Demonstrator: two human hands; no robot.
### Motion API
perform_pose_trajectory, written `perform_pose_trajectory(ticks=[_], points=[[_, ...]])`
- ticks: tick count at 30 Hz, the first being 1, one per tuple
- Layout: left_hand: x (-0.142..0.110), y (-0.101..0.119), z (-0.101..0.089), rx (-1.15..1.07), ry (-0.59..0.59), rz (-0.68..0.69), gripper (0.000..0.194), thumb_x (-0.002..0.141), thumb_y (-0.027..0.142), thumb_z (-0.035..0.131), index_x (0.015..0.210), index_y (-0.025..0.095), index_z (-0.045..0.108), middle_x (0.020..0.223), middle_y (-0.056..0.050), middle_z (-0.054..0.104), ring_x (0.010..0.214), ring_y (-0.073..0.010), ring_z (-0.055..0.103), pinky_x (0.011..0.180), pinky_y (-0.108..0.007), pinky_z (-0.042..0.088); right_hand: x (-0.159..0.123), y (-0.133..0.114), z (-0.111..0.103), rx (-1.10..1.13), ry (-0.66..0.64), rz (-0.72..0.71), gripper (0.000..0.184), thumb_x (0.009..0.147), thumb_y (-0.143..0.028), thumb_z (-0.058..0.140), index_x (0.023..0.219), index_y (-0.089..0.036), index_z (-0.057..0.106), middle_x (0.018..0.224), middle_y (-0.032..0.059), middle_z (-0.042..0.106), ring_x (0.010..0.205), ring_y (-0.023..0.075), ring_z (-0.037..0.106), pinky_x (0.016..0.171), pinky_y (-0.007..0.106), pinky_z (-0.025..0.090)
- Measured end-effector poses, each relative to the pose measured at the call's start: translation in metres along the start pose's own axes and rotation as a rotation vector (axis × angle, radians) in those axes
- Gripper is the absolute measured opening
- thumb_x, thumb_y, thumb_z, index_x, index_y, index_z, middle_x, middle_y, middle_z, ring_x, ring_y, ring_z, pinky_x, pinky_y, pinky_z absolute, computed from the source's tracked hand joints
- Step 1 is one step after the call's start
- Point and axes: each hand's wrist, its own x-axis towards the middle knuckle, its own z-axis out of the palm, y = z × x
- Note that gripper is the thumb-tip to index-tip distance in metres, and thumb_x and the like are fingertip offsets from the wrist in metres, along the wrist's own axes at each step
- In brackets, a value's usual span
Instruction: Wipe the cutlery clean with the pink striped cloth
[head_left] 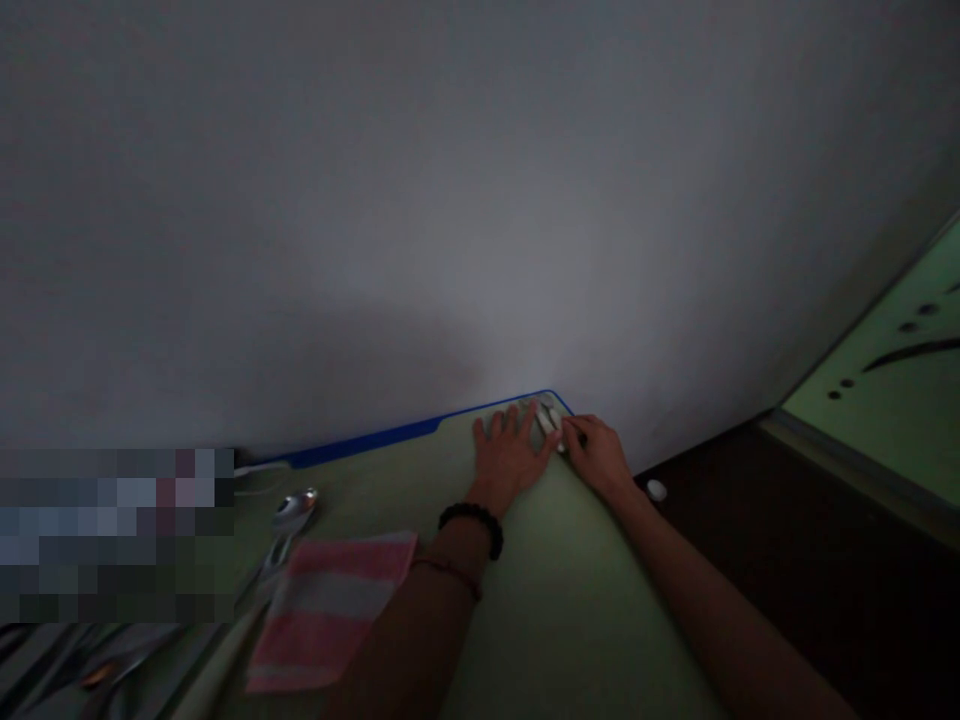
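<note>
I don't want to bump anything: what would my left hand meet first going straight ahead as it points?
Your left hand would likely reach the table's blue edge first, then the wall; exact depth is unclear.

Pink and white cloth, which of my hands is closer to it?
Your left hand. It's ahead and right of the cloth; your right hand is farther right, beyond the left.

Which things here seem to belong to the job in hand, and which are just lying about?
Job in hand, it seems:
small pale items, between left hand and right hand

Lying about:
pink-striped cloth
spoon
other utensils
round white object
</note>
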Motion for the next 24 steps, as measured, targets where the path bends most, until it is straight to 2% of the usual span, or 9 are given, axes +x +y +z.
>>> perform_pose_trajectory(ticks=[2,5,8,11,14,16,19,22,24], points=[[0.001,-0.004,-0.002,-0.037,-0.043,0.011,0.07,0.085,0.061,0.012,0.142,0.02,0.011,0.144,-0.012,0.031,0.13,-0.0326,0.025,0.103,-0.057,0.014,0.0,-0.001,-0.001,-0.012,0.014,0.005,0.037,0.09,-0.03,0.032,0.103,-0.013,0.062,0.1,0.0115,0.063,0.094,0.0179,0.056,0.088,0.03,0.039],[-0.004,-0.01,-0.008,-0.078,-0.11,0.048,0.066,0.089,0.053,0.015,0.14,0.011,0.019,0.141,-0.015,0.034,0.131,-0.0294,0.025,0.105,-0.052,0.017,-0.002,-0.004,-0.005,-0.066,0.044,0.006,0.038,0.09,-0.033,0.031,0.104,-0.013,0.061,0.101,0.0115,0.062,0.097,0.0196,0.053,0.089,0.032,0.037],[-0.016,-0.018,-0.021,-0.107,-0.147,0.09,0.057,0.089,0.043,0.031,0.134,0.009,0.033,0.138,-0.016,0.039,0.129,-0.0261,0.032,0.106,-0.044,0.024,-0.011,-0.014,-0.011,-0.12,0.098,-0.071,0.036,0.089,-0.033,0.034,0.107,-0.015,0.06,0.106,0.0112,0.06,0.1,0.022,0.05,0.091,0.036,0.035],[-0.03,-0.037,-0.047,-0.158,-0.189,0.13,0.044,0.078,0.028,0.053,0.12,0.016,0.052,0.126,-0.009,0.054,0.117,-0.0201,0.048,0.1,-0.029,0.035,-0.028,-0.038,-0.012,-0.116,0.131,-0.202,0.032,0.087,-0.031,0.04,0.111,-0.019,0.059,0.109,0.0106,0.057,0.101,0.0235,0.048,0.09,0.039,0.035],[-0.046,-0.071,-0.087,-0.2,-0.16,0.065,0.039,0.076,0.012,0.05,0.114,0.019,0.057,0.11,-0.005,0.064,0.1,-0.0148,0.059,0.089,-0.024,0.044,-0.043,-0.074,0.0,-0.019,0.112,-0.336,0.03,0.086,-0.027,0.042,0.11,-0.021,0.058,0.105,0.0102,0.056,0.1,0.0234,0.048,0.088,0.04,0.036],[-0.063,-0.098,-0.12,-0.215,-0.13,0.005,0.037,0.077,0.011,0.048,0.112,0.018,0.057,0.103,-0.006,0.067,0.092,-0.014,0.062,0.083,-0.024,0.046,-0.047,-0.102,0.011,0.083,0.053,-0.421,0.028,0.085,-0.024,0.043,0.107,-0.021,0.059,0.101,0.0097,0.057,0.096,0.0223,0.05,0.085,0.038,0.039],[-0.097,-0.138,-0.166,-0.238,-0.129,-0.063,0.038,0.073,0.017,0.056,0.111,0.018,0.057,0.094,-0.004,0.069,0.08,-0.0137,0.064,0.071,-0.022,0.049,-0.045,-0.148,0.023,0.246,-0.083,-0.476,0.025,0.085,-0.02,0.04,0.101,-0.02,0.06,0.095,0.0079,0.059,0.091,0.0184,0.054,0.081,0.033,0.042],[-0.134,-0.168,-0.198,-0.316,-0.305,-0.169,0.039,0.071,0.029,0.058,0.109,0.017,0.058,0.078,-0.002,0.07,0.064,-0.0142,0.063,0.057,-0.022,0.046,-0.04,-0.193,0.022,0.305,-0.302,-0.494,0.025,0.086,-0.021,0.039,0.097,-0.019,0.061,0.093,0.0063,0.06,0.084,0.0148,0.056,0.077,0.028,0.043],[-0.154,-0.182,-0.207,-0.22,-0.398,-0.189,0.034,0.07,0.036,0.059,0.097,0.017,0.064,0.07,-0.002,0.069,0.061,-0.0144,0.061,0.056,-0.022,0.043,-0.04,-0.219,0.019,0.245,-0.54,-0.558,0.025,0.085,-0.028,0.043,0.099,-0.019,0.061,0.092,0.0066,0.061,0.078,0.0147,0.057,0.073,0.028,0.043]])
